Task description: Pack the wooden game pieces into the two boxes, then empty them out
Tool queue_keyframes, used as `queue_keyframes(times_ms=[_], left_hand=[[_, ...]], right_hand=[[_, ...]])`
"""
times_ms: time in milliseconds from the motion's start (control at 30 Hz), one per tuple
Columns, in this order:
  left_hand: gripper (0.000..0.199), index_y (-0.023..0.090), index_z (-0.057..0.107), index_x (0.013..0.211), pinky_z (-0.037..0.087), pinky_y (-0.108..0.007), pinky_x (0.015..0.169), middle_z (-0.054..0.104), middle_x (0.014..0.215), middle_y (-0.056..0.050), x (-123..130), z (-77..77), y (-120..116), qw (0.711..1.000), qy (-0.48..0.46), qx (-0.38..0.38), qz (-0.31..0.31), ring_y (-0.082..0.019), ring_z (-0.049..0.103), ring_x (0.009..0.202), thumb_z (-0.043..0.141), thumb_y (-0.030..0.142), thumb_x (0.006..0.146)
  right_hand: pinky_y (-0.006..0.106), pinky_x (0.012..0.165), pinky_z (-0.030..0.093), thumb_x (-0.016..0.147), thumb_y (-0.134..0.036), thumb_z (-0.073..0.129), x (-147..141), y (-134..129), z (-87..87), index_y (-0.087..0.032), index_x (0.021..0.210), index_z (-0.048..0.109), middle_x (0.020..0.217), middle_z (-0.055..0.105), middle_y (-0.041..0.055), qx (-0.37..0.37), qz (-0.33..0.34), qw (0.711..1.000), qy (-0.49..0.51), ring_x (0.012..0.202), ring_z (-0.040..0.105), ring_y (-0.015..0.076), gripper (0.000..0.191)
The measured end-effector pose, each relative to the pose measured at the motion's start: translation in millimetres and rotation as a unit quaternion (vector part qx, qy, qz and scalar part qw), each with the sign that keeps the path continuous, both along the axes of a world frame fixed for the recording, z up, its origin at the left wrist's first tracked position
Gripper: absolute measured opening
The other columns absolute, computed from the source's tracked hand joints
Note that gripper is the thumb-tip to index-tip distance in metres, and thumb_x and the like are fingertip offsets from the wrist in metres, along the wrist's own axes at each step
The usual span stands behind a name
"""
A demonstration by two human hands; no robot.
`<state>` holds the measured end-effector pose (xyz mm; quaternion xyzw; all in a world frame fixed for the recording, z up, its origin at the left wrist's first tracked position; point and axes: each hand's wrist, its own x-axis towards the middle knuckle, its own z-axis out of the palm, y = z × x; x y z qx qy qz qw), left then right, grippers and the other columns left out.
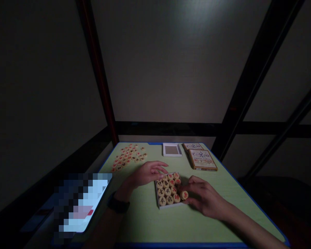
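A shallow white box point(158, 204) sits on the green table, filled with rows of round Chinese chess pieces point(167, 191) marked in black or red. My right hand point(204, 197) is at the box's right side, thumb and fingers closed around a red-marked Chinese chess piece point(184, 195) at the near right corner. Some of the pieces behind those fingers are hidden. My left hand point(150, 172) rests at the far left corner of the box, fingers stretched out, its thumb over the edge near a piece. A dark watch band point(118, 204) circles the left wrist.
Many loose Chinese chess pieces point(126, 157) lie scattered at the far left of the table point(145, 224). An upturned white tray point(172, 150) stands at the back, beside two printed boxes point(203, 160). A lit, blurred screen point(90, 204) is at the left edge.
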<state>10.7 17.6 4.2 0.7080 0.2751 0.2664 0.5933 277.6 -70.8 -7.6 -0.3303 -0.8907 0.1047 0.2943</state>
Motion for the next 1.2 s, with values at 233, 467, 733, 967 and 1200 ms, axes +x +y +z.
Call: queue_keyframes(times_ms=[233, 467, 733, 967, 1200], left_hand=[[0.048, 0.015, 0.063, 0.117, 0.051, -0.033, 0.085, 0.070, 0.108, -0.012, -1, -0.9, 1, 1.000, -0.004, 0.003, -0.001, -0.020, 0.066, 0.097, 0.076, 0.035, 0.076], [0.038, 0.013, 0.067, 0.108, 0.052, -0.032, 0.085, 0.072, 0.102, -0.010, 2, -5.2, 4, 0.998, 0.000, 0.028, 0.055, -0.019, 0.066, 0.096, 0.074, 0.033, 0.076], [0.026, 0.013, 0.070, 0.093, 0.052, -0.027, 0.071, 0.074, 0.093, -0.009, 0, -13.0, 13, 0.982, 0.064, 0.099, 0.149, -0.017, 0.066, 0.082, 0.066, 0.034, 0.080], [0.030, 0.012, 0.068, 0.090, 0.043, -0.021, 0.047, 0.067, 0.073, -0.004, -7, -20.4, 8, 0.968, 0.224, 0.078, 0.085, -0.013, 0.059, 0.055, 0.057, 0.038, 0.080], [0.026, 0.012, 0.066, 0.091, 0.051, -0.026, 0.060, 0.065, 0.069, -0.003, 3, -24.1, 8, 0.981, 0.176, 0.028, 0.075, -0.015, 0.064, 0.062, 0.050, 0.031, 0.084]], right_hand=[[0.040, 0.085, 0.052, 0.087, -0.041, 0.066, 5, 4, 5.2, -0.023, 0.104, 0.069, 0.114, 0.070, 0.0097, 0.014, -0.018, 0.999, 0.024, 0.099, 0.063, 0.0232, 0.025], [0.042, 0.085, 0.052, 0.083, -0.041, 0.071, 2, 6, 4.0, -0.024, 0.108, 0.072, 0.124, 0.065, 0.0108, 0.000, -0.005, 1.000, -0.009, 0.103, 0.062, 0.0250, 0.031], [0.041, 0.084, 0.053, 0.080, -0.042, 0.074, 1, 5, 2.0, -0.025, 0.112, 0.071, 0.122, 0.067, 0.0114, -0.001, -0.003, 1.000, -0.003, 0.102, 0.063, 0.0251, 0.037], [0.041, 0.092, 0.053, 0.087, -0.040, 0.066, 3, 9, -3.8, -0.023, 0.115, 0.068, 0.122, 0.068, 0.0105, -0.028, -0.049, 0.998, 0.039, 0.110, 0.064, 0.0240, 0.032], [0.050, 0.092, 0.052, 0.092, -0.036, 0.055, 27, 31, -8.9, -0.022, 0.103, 0.069, 0.106, 0.071, 0.0103, 0.109, -0.250, 0.959, 0.082, 0.105, 0.063, 0.0281, 0.023]])
